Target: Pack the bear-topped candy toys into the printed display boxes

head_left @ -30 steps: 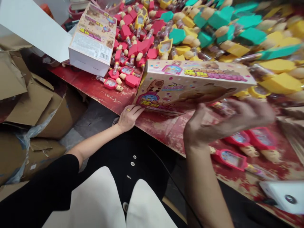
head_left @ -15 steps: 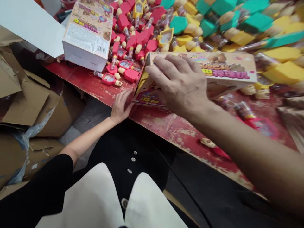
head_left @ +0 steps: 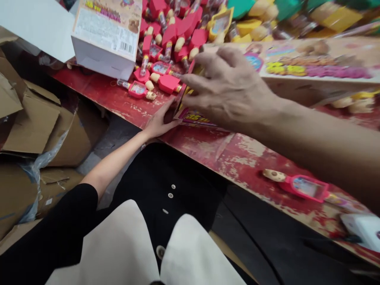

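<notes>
- At the left, an upright printed carton (head_left: 105,39) stands on the worn red table (head_left: 92,91), red toys (head_left: 190,25) heaped beside it.
- My left hand (head_left: 160,120) is at the table's near edge, right at the left end of a long printed box (head_left: 299,63). Its thumb stands apart from the fingers, along the box's lower edge; how firmly it presses I cannot tell.
- My right hand (head_left: 230,83) lies over that same end, just right of my left, fingers splayed and bent toward it; blur hides what the tips meet.
- So both hands crowd one end, neither clearly nearer. The box's long axis runs rightward from there — away from my left hand and beyond my right forearm.
- Farther right, nearer my body, lies one red toy (head_left: 308,188) — apart from the box.
</notes>
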Tool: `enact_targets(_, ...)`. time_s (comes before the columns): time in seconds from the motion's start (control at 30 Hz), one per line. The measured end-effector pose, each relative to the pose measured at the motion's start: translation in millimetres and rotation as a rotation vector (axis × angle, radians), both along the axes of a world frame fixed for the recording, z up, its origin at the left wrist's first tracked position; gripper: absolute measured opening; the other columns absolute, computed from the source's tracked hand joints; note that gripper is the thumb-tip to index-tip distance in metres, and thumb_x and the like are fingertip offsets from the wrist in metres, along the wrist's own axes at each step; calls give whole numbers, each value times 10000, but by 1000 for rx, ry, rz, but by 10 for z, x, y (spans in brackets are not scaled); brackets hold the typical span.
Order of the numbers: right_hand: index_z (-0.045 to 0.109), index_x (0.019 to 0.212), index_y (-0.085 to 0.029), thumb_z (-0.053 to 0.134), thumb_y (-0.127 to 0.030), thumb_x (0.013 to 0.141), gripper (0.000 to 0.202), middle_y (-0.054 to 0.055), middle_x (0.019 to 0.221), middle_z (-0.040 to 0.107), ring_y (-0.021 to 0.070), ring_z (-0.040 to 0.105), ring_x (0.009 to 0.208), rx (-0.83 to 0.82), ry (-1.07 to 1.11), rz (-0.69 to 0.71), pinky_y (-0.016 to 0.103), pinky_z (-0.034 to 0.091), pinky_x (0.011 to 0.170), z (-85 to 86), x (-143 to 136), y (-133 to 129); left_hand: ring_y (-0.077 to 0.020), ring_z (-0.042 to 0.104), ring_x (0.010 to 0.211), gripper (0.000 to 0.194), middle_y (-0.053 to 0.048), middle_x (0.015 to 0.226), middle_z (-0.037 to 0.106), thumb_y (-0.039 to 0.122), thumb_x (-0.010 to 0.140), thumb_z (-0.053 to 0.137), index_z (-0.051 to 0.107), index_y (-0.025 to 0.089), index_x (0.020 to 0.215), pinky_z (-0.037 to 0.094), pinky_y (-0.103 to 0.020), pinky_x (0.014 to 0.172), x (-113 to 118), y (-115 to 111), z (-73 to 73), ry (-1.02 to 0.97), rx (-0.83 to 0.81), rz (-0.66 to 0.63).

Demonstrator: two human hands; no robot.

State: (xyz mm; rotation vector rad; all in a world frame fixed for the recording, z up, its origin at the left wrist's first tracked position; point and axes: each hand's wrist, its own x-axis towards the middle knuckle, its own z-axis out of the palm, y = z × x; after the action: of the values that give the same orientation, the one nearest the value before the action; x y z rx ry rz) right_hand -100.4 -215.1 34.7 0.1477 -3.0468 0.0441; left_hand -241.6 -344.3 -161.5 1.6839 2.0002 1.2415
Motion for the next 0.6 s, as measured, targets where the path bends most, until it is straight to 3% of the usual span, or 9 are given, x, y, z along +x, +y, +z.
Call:
enact_targets(0.07,703,889,-147,375,-210,1103,397,-40,1470,566,307,169,1580,-76,10,-30,672,208,1199,-61,-12,18,-273,411,1521,902,-196,1605,419,493,920,693,216,152,1606,379,-459,1251,31,-9,43,43,-33,-30)
enact_targets(0.17,701,848,-140,452,-208,1078,346,-37,1430,605,295,201,1575,-167,14,-37,655,195,1211,-117,3,43,-305,407,1520,1050,-222,1620,385,519,851,771,161,145,1619,370,-478,1250,41,-8,68,63,-73,-51)
enact_targets(0.33,724,968,-181,545,-136,1020,192,-37,1439,609,320,150,1587,-61,17,42,704,103,1224,-224,51,75,-290,378,1537,955,-225,1641,343,429,920,710,124,145,1619,351,-467,1255,14,21,-26,102,-47,-31)
enact_targets(0.4,720,1112,-244,617,-215,998,156,-27,1538,525,319,184,1583,-66,61,78,695,112,1240,-239,105,125,-305,389,1529,993,-229,1636,351,423,895,742,119,151,1618,360,-475,1246,12,13,-60,109,-65,-28)
enact_targets(0.47,640,1338,-301,637,-404,988,366,4,1662,339,310,218,1577,-115,206,79,604,170,1271,-207,177,223,-327,399,1521,1065,-237,1637,342,441,853,786,103,160,1621,371,-493,1235,8,15,-74,105,-94,-34)
enact_targets(0.53,472,1529,-274,503,-611,996,631,45,1721,137,325,166,1588,-126,378,-42,551,168,1277,-146,247,355,-349,373,1534,1159,-239,1655,298,492,791,835,93,179,1625,374,-520,1231,-15,68,-62,95,-91,-31)
enact_targets(0.6,349,1601,-201,311,-712,1002,788,106,1723,75,345,96,1596,-125,434,-233,577,114,1266,-84,319,478,-359,304,1565,1233,-233,1668,254,547,717,878,119,197,1622,359,-551,1236,-54,186,-14,91,-40,-11)
